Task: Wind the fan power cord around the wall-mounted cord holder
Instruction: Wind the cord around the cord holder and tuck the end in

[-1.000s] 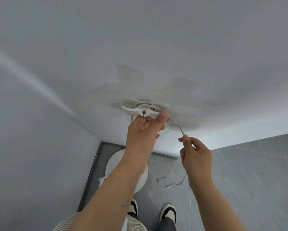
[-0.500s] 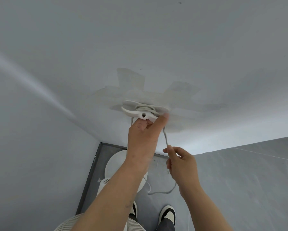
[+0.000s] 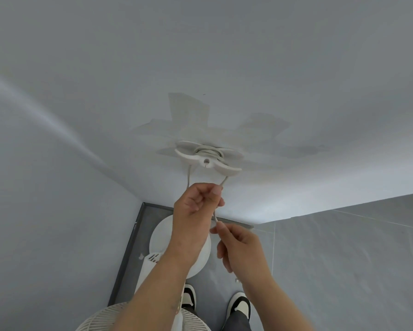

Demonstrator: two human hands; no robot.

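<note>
Several turns of cord (image 3: 206, 152) already sit on wall holder (image 3: 207, 161). Below holder, left hand (image 3: 197, 204) pinches cord, right hand (image 3: 239, 244) pinches tail lower down. Risk: slack btwn hands lets coils slip off holder arms; hard tug may loosen mount.

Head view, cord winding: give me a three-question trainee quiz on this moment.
1. True or false: the cord already has turns around the wall holder.
2. Which hand pinches the cord nearer the holder?
A. left hand
B. right hand
3. Fill in: below the hands, the fan's round ___ stands on the floor.

Key: 1 true; 2 A; 3 base.
</note>
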